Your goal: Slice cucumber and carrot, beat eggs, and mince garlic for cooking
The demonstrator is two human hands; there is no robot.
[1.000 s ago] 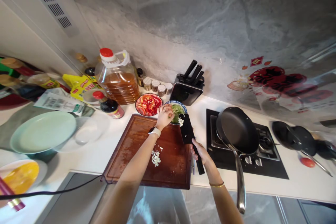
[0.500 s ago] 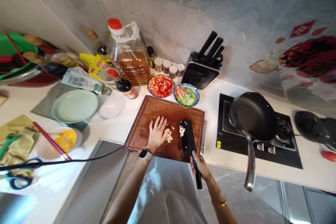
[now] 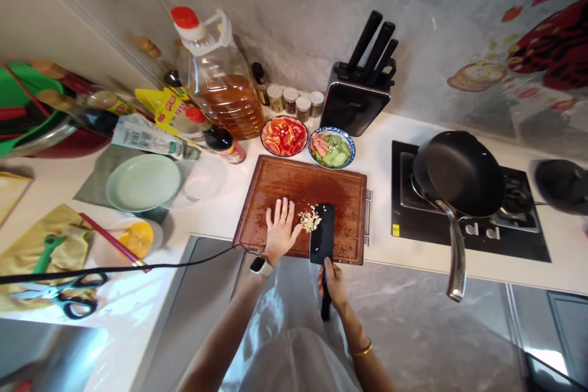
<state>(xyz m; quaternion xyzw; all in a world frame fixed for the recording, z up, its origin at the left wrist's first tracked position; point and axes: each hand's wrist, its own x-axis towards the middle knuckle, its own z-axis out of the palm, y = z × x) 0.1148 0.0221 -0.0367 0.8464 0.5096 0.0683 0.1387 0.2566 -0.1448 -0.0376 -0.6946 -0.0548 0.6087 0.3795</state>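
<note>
My right hand (image 3: 332, 285) grips the black handle of a cleaver (image 3: 323, 237), whose wide black blade lies over the right half of a brown wooden cutting board (image 3: 301, 180). Along the blade's left edge is a small heap of chopped garlic (image 3: 310, 219), with a few bits on the blade itself. My left hand (image 3: 281, 229) is laid flat on the board with fingers spread, its thumb close to the garlic. Behind the board stand a bowl of sliced red peppers (image 3: 283, 136) and a blue-patterned bowl of green and pink slices (image 3: 337, 152).
To the right, a black frying pan (image 3: 459, 174) sits on a stove (image 3: 404, 245). A knife block (image 3: 353, 104), spice jars and a large oil jug (image 3: 225, 98) line the wall. On the left are a pale green plate (image 3: 144, 182), chopsticks (image 3: 108, 236), scissors (image 3: 76, 294) and a black cable (image 3: 174, 266).
The cleaver has shifted left toward my left hand and is turned straighter. Most of the garlic that was on its blade now lies in the heap on the board. The camera view has shifted slightly.
</note>
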